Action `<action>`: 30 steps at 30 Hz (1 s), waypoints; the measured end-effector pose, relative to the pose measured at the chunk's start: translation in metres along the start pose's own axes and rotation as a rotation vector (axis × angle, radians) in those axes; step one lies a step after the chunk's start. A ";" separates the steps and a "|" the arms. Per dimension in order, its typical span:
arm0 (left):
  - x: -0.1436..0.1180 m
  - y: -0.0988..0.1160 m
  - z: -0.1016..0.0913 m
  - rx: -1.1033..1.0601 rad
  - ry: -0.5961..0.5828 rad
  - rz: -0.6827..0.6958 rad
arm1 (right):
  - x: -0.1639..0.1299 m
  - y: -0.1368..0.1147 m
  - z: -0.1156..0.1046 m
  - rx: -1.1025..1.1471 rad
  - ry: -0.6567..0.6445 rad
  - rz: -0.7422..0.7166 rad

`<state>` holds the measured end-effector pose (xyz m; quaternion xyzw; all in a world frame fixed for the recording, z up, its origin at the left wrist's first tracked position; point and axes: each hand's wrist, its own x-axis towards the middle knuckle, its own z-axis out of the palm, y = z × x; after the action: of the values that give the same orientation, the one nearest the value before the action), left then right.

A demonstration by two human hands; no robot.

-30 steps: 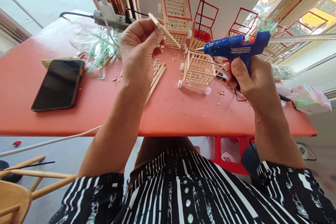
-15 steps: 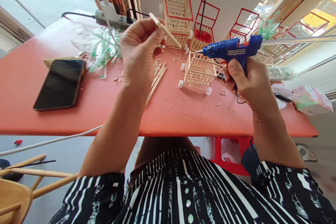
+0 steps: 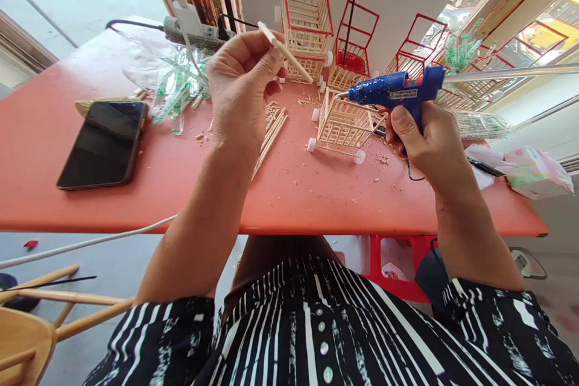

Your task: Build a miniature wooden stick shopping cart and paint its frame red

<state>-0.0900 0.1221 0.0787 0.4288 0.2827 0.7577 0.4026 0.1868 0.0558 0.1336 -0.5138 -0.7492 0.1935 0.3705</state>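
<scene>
My left hand [image 3: 246, 75] pinches a short pale wooden stick assembly [image 3: 293, 61], a joined piece with a crosswise bit at its upper end, held above the table. A blue hot glue gun [image 3: 391, 90] is gripped in my right hand [image 3: 423, 132], its nozzle pointing left. The nozzle tip is at the upper edge of a small cart made of thin wooden sticks [image 3: 346, 123] with white wheels; whether it touches cannot be told. A clear glue stick [image 3: 506, 74] juts from the gun's back.
Loose wooden sticks [image 3: 270, 142] and shavings lie on the red table [image 3: 203, 205]. A phone [image 3: 103, 145] and green-marked plastic wrappers [image 3: 178, 87] are at left, with a power strip [image 3: 194, 33] behind. Red-trimmed stick carts [image 3: 306, 6] stand at the back; a tissue pack [image 3: 538, 174] sits right.
My right hand has brought the glue gun slightly left and down, its nozzle nearer the cart's top corner. My left hand and its stick piece stay almost still.
</scene>
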 end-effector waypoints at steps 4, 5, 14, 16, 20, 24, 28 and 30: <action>-0.002 0.002 -0.001 0.001 -0.017 -0.010 | 0.000 -0.003 0.001 -0.068 0.055 0.041; -0.002 0.002 -0.001 -0.001 -0.016 -0.008 | 0.000 -0.004 0.002 -0.075 0.053 0.038; -0.001 0.002 -0.005 -0.077 -0.022 -0.070 | -0.010 -0.020 0.003 -0.162 0.078 0.011; -0.002 0.003 -0.005 -0.076 -0.004 -0.077 | -0.011 -0.020 0.003 -0.115 0.070 0.013; -0.002 0.003 -0.004 -0.077 0.004 -0.087 | -0.010 -0.023 0.003 0.010 0.093 -0.034; -0.003 0.005 -0.005 -0.087 0.024 -0.102 | -0.009 -0.027 0.005 0.132 0.160 -0.097; 0.000 0.003 -0.006 -0.101 -0.001 -0.122 | -0.012 -0.020 0.007 0.146 0.139 -0.073; 0.002 0.001 -0.005 -0.075 -0.013 -0.077 | -0.014 -0.014 0.009 0.158 0.118 -0.041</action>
<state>-0.0957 0.1226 0.0775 0.4071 0.2675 0.7491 0.4489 0.1739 0.0383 0.1321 -0.4781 -0.7188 0.2137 0.4573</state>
